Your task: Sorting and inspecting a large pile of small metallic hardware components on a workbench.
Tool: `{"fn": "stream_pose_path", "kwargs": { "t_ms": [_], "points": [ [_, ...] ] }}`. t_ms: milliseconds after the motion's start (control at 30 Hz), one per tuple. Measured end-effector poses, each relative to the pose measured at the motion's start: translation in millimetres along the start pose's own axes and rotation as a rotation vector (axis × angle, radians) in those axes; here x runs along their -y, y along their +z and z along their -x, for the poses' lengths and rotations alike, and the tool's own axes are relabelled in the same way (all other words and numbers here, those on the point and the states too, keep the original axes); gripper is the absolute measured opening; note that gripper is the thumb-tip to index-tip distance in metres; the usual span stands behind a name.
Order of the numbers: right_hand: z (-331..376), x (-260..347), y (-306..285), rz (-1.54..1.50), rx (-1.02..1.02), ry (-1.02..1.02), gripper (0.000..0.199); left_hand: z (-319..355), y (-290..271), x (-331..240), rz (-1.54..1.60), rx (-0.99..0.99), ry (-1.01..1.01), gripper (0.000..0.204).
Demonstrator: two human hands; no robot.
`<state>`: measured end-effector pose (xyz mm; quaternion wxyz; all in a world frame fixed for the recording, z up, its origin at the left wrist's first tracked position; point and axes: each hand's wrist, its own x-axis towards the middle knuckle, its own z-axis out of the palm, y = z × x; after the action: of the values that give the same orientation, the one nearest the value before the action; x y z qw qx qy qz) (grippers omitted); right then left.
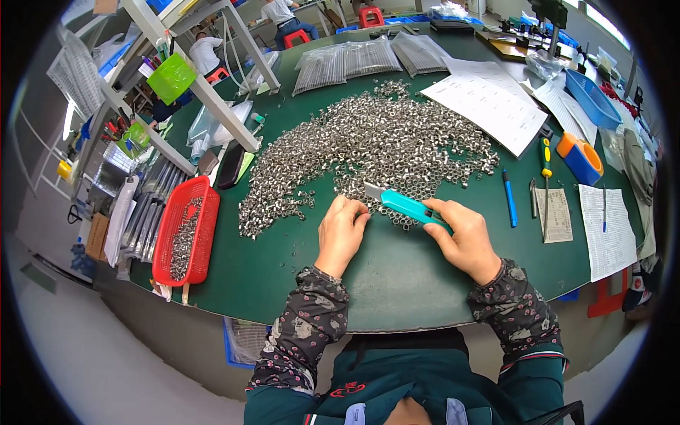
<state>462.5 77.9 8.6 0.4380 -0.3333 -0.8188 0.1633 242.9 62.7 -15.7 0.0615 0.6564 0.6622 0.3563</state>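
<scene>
My right hand grips a teal utility knife, its blade out and angled up to the left over the near edge of a large pile of small metal rings. Beside the blade, my left hand is closed, thumb and fingertips pressed together at the edge of the pile. Whatever those fingertips pinch is too small or hidden to name. Many rings under the knife lie flat in a single layer, while farther back they heap up loosely.
A red basket of metal parts stands at the left edge of the green table. To the right lie a blue pen, a screwdriver, an orange-and-blue tape dispenser and paper sheets. Bagged rods rest at the back.
</scene>
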Motion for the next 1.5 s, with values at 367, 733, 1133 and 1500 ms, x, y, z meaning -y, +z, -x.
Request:
{"fn": "stream_pose_path", "kwargs": {
  "t_ms": [367, 733, 1133, 1500],
  "points": [
    [0, 2, -2, 0.011, 0.034, 0.006, 0.028, -5, -5, 22, 0.746, 0.115, -0.195, 0.005],
    [3, 0, 4, -0.05, 0.129, 0.072, 0.027, -3, -12, 22, 1.546, 0.246, -0.424, 0.007],
    [2, -2, 3, -0.14, 0.249, 0.137, 0.027, -3, -12, 16, 1.486, 0.217, -0.434, 0.013],
    [4, -5, 6, -0.166, 0.293, 0.164, 0.027, 0, -10, 17, 1.476, 0.235, -0.444, 0.015]
  ]
}}
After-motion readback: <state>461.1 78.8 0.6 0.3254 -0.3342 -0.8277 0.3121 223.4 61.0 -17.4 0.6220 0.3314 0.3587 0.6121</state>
